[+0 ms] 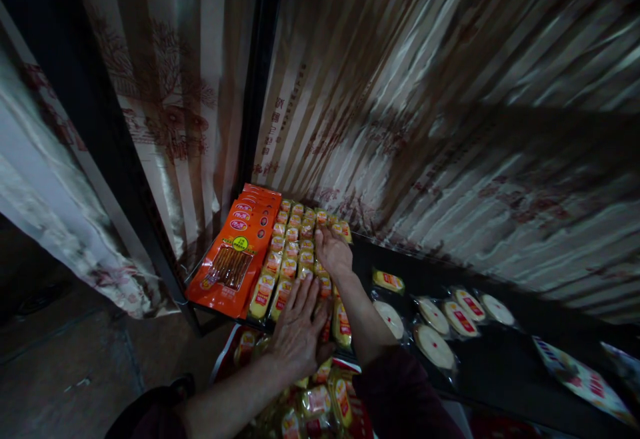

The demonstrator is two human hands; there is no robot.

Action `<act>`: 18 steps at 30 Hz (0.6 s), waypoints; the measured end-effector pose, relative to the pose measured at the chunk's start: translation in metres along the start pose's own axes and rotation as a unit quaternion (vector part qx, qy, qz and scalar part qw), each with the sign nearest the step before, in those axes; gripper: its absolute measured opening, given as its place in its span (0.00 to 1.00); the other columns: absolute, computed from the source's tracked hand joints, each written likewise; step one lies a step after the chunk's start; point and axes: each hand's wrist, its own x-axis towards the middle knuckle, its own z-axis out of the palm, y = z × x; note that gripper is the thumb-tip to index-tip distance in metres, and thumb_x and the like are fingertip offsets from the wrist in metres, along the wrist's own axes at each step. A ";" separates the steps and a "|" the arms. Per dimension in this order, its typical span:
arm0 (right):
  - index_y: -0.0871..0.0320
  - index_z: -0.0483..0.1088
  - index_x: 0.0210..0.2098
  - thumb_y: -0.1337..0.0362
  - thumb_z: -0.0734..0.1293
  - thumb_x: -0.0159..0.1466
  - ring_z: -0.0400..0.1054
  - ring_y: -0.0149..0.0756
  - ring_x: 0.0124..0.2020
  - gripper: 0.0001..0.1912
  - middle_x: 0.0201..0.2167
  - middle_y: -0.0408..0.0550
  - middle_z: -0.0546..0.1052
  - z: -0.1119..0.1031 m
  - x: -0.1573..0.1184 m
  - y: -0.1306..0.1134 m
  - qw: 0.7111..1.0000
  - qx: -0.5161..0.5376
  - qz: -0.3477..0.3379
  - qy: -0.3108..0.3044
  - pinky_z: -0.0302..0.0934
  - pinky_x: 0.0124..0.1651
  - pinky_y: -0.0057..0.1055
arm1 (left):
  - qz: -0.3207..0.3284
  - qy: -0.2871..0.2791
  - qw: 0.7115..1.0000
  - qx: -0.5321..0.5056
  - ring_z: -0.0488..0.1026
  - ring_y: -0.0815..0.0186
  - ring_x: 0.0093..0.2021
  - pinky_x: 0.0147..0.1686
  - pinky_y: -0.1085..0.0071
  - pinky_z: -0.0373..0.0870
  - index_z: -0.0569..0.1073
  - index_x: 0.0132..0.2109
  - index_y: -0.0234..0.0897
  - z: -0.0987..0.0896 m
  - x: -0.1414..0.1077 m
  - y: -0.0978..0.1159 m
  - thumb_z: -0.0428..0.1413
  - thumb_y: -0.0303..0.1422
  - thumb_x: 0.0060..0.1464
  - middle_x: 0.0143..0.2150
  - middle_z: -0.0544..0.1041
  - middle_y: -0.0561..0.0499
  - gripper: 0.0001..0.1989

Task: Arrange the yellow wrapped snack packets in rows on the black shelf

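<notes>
Rows of small yellow wrapped cakes [289, 268] lie side by side on a black shelf [490, 359]. My left hand [300, 329] rests with spread fingers on the front of these rows. Farther back, my right hand [333, 250] lies over the right-hand rows, its fingers stretched toward the rear. Orange snack packets [233, 259] overlap in a stack to the left of the cakes. Below my left hand, more wrapped cakes [316, 400] fill a red-and-white box, partly hidden by my forearms.
Round white wrapped cakes [434, 346] and a single yellow cake [388, 281] lie farther right on the shelf. A dark metal post [107, 119] stands at the left. Patterned curtains [425, 126] hang behind the shelf.
</notes>
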 end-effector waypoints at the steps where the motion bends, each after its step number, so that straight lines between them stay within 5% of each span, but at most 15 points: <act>1: 0.64 0.65 0.56 0.58 0.49 0.70 0.62 0.44 0.58 0.24 0.54 0.59 0.71 0.000 0.002 -0.001 1.000 -0.012 -0.005 0.006 0.51 0.59 0.39 | 0.001 0.004 1.000 0.001 0.35 0.46 0.70 0.65 0.48 0.43 0.55 0.65 0.35 0.002 0.000 -0.001 0.58 0.42 0.48 0.71 0.41 0.38 0.41; 12: 0.59 0.68 0.51 0.58 0.51 0.69 0.60 0.48 0.58 0.21 0.51 0.56 0.74 0.015 0.011 -0.012 1.000 0.009 0.019 -0.016 0.48 0.57 0.46 | -0.005 0.022 1.000 0.004 0.36 0.45 0.70 0.64 0.45 0.44 0.59 0.63 0.36 0.009 0.002 -0.007 0.57 0.36 0.47 0.71 0.40 0.38 0.36; 18: 0.60 0.65 0.56 0.57 0.49 0.69 0.58 0.44 0.61 0.25 0.57 0.56 0.70 0.006 0.007 0.010 0.994 0.085 0.016 0.065 0.49 0.61 0.44 | -0.031 0.009 0.999 -0.007 0.37 0.48 0.70 0.65 0.45 0.45 0.58 0.64 0.38 0.002 0.002 -0.004 0.58 0.37 0.47 0.71 0.41 0.40 0.37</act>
